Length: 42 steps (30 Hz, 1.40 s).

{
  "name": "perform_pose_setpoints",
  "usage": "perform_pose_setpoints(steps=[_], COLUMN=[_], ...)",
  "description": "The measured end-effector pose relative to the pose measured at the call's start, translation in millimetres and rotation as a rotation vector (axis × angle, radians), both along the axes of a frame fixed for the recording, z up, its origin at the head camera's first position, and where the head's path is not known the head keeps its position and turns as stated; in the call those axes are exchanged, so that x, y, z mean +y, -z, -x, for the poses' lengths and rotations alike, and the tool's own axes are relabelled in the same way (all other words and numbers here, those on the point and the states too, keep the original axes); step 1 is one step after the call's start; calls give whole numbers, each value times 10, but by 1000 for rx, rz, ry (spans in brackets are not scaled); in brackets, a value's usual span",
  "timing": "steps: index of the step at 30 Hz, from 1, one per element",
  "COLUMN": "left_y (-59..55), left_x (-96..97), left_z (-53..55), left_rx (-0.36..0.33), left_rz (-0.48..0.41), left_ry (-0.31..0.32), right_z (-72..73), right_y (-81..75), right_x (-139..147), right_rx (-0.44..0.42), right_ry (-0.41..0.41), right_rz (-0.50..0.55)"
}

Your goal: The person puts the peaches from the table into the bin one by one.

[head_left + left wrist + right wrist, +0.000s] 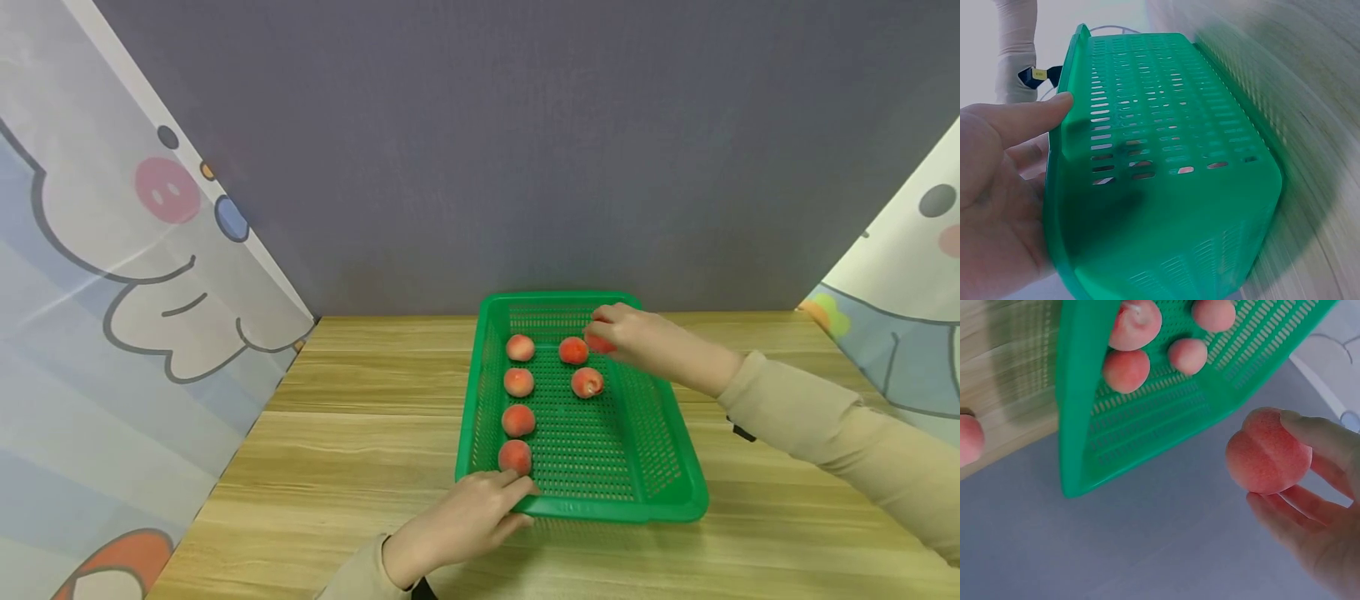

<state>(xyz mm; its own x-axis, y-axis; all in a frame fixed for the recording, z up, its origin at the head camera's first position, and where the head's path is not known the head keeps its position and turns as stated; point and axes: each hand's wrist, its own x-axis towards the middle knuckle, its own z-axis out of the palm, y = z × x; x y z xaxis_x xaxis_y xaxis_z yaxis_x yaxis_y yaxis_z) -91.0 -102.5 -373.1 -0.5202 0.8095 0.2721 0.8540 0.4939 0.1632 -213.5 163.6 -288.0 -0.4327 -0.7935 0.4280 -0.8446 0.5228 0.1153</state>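
Note:
A green plastic basket with slotted walls stands on the table and holds several red-pink peaches. Most form a column along its left side, such as this peach. Two lie further right: a redder peach and one with a pale, torn-looking spot. My left hand grips the near-left rim, thumb on the outside and fingers over the inner side. Above the basket's far right part, my right hand holds another peach between thumb and fingertips.
One more peach lies on the table outside the basket in the right wrist view. The wooden table meets a grey wall behind. Cartoon-printed panels stand at both sides.

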Motion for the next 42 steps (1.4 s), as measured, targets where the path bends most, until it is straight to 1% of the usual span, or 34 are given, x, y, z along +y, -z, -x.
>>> perform_pose_setpoints(steps=[5,11,14,22,30,37,42], left_y=[-4,-8,-8,-3,4,1,-10], left_x=[1,0,-1,-5,-5,-5,-5], left_z=[2,1,2,6,11,8,4], left_rx=[3,-3,-1,6,1,-5,1], left_rz=[-2,-10,-8,-5,-4,-2,-8], left_ry=[4,5,7,10,10,9,13], right_z=[-64,-115,-118,-92,-82,-45,-26], right_y=[-10,5,36,155,175,228,309], right_x=[-134,-293,-352,-487,-545,-564,-565], right_rx=[-52,-54,-59,-153,-241,-261,-302], right_ry=[17,49,34,-10,18,25,34], right_rz=[-94,-232,-285,-356,-433,-451,-487])
